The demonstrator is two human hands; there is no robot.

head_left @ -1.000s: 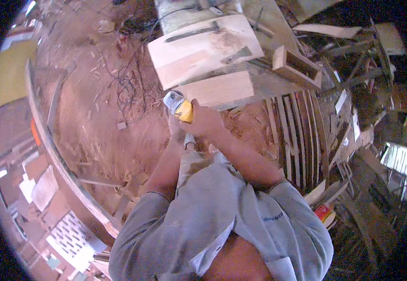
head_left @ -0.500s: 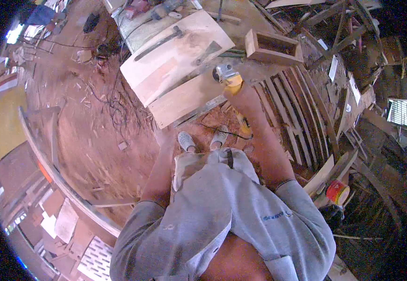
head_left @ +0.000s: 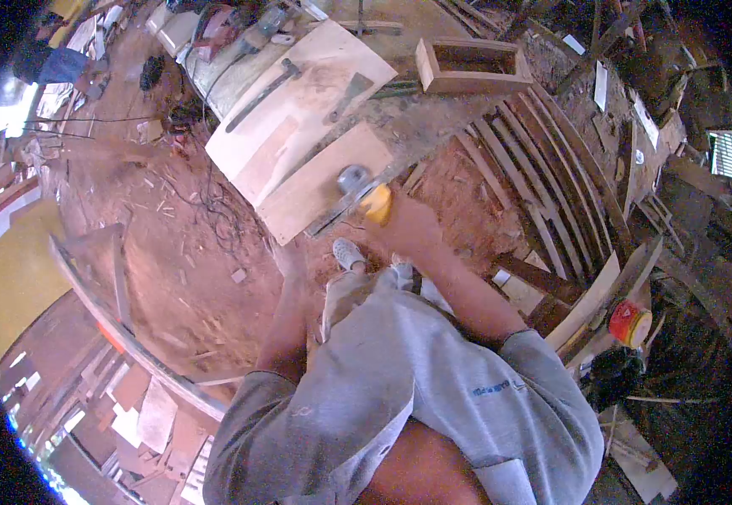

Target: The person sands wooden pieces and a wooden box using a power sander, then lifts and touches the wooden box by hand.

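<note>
The right hand [head_left: 409, 223] clasps the angle grinder [head_left: 376, 204]; unclear whether the left hand [head_left: 291, 256] holds the board [head_left: 308, 188], which, loose, could skid.

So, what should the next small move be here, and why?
Probably settle the yellow power tool onto the smaller pale board: the right hand holds it with its grey head over the board's near edge, and the left hand is near a corner. Whether head and board touch is unclear.
</note>
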